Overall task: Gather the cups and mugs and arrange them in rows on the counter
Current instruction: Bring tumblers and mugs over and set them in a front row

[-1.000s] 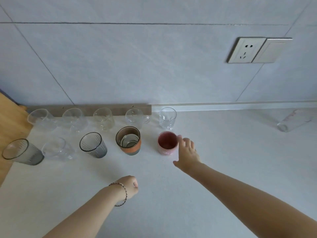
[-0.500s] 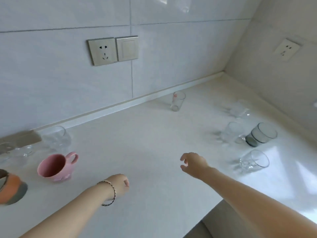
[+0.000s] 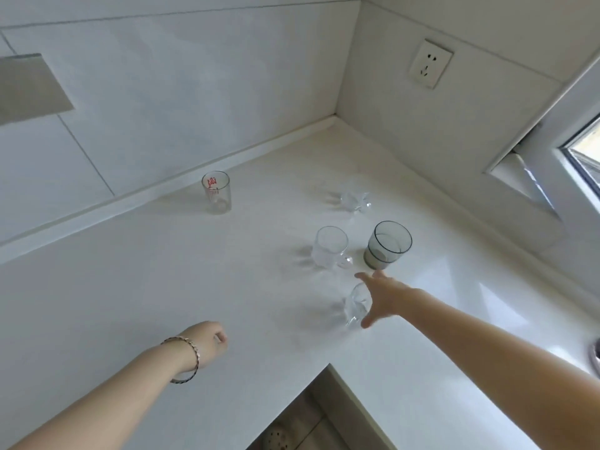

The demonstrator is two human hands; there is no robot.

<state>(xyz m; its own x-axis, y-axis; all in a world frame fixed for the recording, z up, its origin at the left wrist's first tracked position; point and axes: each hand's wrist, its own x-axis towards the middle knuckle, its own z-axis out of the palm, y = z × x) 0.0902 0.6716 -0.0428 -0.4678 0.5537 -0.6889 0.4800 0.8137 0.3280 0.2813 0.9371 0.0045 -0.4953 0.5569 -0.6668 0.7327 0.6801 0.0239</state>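
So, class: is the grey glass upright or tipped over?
Upright: the grey glass stands on its base on the counter, round rim facing up.

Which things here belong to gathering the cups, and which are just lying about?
Part of the job: red-printed glass, small clear glass, handled glass mug, smoky grey glass, nearest glass beside the right hand, counter.
Just there: wall socket, window frame, bracelet.
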